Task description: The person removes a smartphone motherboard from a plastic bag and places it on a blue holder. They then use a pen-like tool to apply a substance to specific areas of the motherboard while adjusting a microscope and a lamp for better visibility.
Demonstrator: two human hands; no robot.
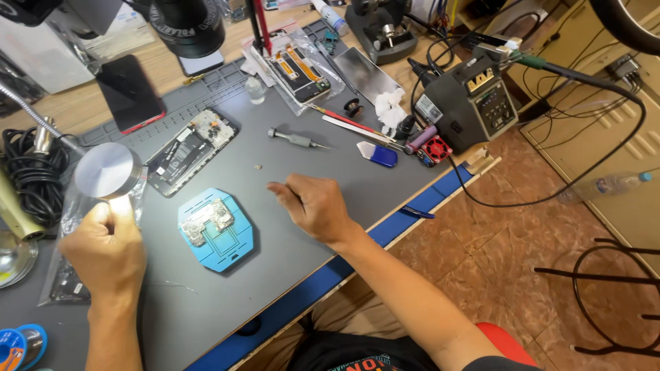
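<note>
My left hand [104,249] grips the rim of a round metal lamp head [108,172] on a flexible gooseneck, at the left of the grey work mat [275,261]. My right hand [313,205] rests on the mat with its fingers curled, pinching what looks like a thin tool; I cannot make it out. A blue holder plate [227,244] with a small metal circuit board [206,220] clamped on it lies between my hands. An opened phone [191,151] with its insides showing lies beyond the holder. A tiny screw [258,166] sits on the mat ahead of my right hand.
A grey screwdriver [294,139], a blue-and-white pry tool [377,154], tweezers and white tissue [390,108] lie at the far side. A soldering station [469,103] stands at the right edge. A second opened phone [300,71], a dark phone [129,93] and coiled black cable [31,172] are about.
</note>
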